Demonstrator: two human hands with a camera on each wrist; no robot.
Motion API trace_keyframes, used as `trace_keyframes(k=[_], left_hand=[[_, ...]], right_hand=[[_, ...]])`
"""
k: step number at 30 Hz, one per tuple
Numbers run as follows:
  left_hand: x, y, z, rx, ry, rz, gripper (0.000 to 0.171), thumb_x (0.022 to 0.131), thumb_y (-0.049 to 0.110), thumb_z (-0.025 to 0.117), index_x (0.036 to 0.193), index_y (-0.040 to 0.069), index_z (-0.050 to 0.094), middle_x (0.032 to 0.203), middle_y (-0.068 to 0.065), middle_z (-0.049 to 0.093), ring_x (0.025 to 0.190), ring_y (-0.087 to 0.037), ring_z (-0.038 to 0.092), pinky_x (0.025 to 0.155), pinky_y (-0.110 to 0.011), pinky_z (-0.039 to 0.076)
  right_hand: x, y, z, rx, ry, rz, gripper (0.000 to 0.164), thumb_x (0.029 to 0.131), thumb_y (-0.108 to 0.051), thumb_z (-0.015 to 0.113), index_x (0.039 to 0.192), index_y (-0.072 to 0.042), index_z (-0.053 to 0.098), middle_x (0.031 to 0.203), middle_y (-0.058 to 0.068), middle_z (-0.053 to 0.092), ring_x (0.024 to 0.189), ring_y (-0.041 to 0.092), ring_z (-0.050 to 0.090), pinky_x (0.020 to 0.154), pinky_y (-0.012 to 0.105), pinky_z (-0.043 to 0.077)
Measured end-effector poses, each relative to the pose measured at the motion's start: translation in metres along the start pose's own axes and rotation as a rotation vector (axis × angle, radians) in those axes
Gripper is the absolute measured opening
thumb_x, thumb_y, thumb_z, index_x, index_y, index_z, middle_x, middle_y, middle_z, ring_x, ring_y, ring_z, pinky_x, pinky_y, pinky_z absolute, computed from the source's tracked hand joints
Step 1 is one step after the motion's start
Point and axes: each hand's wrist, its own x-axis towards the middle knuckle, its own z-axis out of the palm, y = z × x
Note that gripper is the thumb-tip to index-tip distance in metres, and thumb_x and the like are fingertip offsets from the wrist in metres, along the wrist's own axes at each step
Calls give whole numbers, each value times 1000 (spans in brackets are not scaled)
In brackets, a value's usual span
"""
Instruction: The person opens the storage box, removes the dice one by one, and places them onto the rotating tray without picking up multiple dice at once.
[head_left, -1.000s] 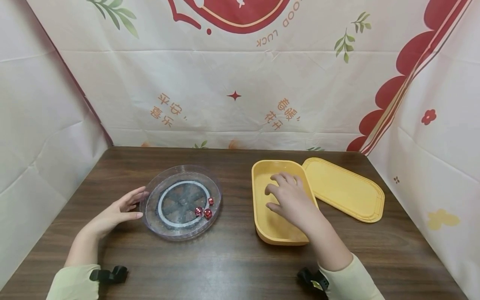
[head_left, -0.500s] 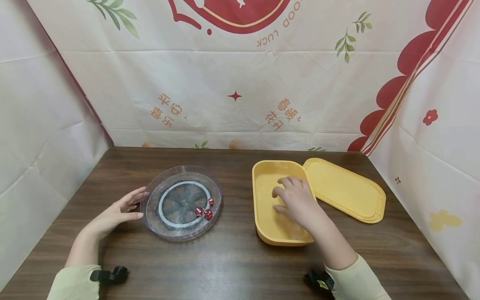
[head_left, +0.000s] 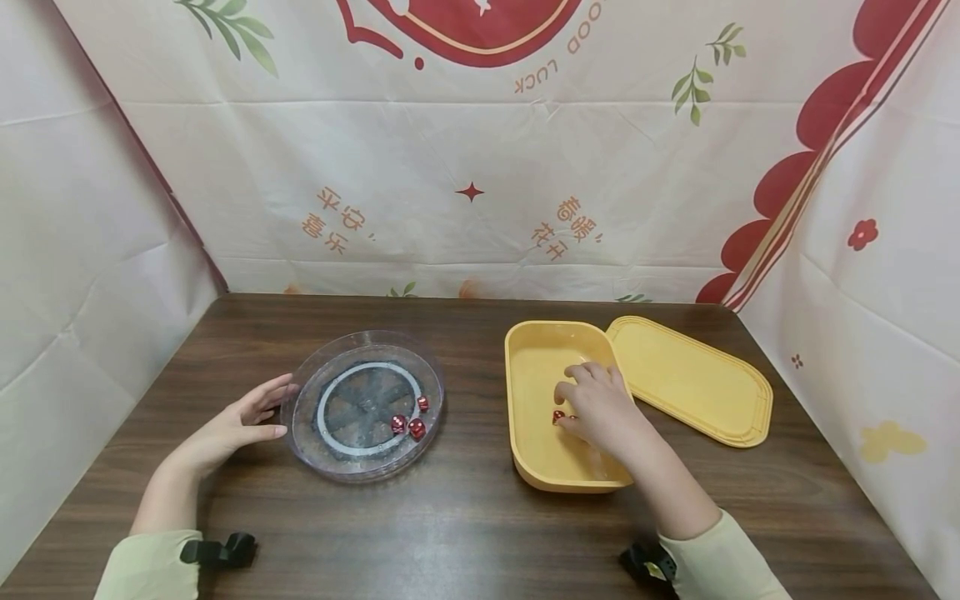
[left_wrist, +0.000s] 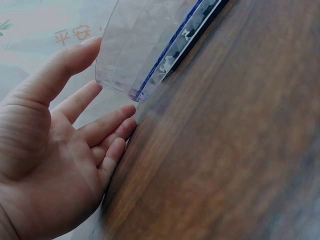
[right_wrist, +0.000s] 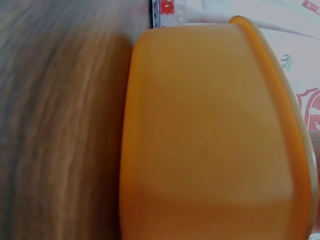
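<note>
My left hand lies at the left side of a clear round dish, thumb and fingers spread right at its wall. The left wrist view shows the same hand with its thumb and forefinger at the edge of the dish. Three red dice sit in the right part of the dish. My right hand reaches down into a yellow rectangular box, fingers bent loosely. By its thumb and forefinger show red dice, partly covered. In the right wrist view the box's side hides the fingers.
A yellow lid lies flat to the right of the box, overlapped by its rim. Brown wood table runs in front of both containers. Printed white cloth hangs behind and at both sides.
My right hand has shifted a little to the right and lower in the box, and red dice now show beside its thumb. My left hand and the dish have stayed put.
</note>
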Motion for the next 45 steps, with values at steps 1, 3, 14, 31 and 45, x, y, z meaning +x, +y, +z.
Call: trace_keyframes(k=[1,3,14,31,45], left_hand=[[0,0,0,2,0,-1,69,90,-1,61,149,0,26,144,-27,35,125,5,37,94,-12,30],[0,0,0,2,-1,-2,69,90,-1,61,149,1,25,145,-29,34,125,5,37,94,-11,30],[0,-1,0,-2,-1,-7,68,90,-1,61,148,0,25,145,-26,36,124,4,37,94,-12,30],[-1,-1,0,-9,-1,12,69,90,-2,61,148,-1,24,145,-18,40,125,4,37,94,-12,29],[0,1,1,-12,0,-33,70,90,0,62,149,1,24,145,-29,32,123,2,37,93,-13,30]], right_hand=[[0,0,1,-2,-3,0,21,76,-24,82,88,-15,67,119,17,57,118,39,43,96,61,27],[0,1,2,-6,-3,0,21,76,-25,82,88,-15,67,119,17,57,117,39,43,95,61,27],[2,3,10,-29,-5,-13,22,74,-27,83,85,-17,67,116,16,58,114,39,46,90,58,29],[3,5,15,-31,-70,5,19,76,-25,81,77,-22,62,116,16,58,113,39,45,88,56,31],[2,5,13,-23,-74,8,19,77,-23,81,77,-22,62,118,17,57,115,39,44,90,57,29]])
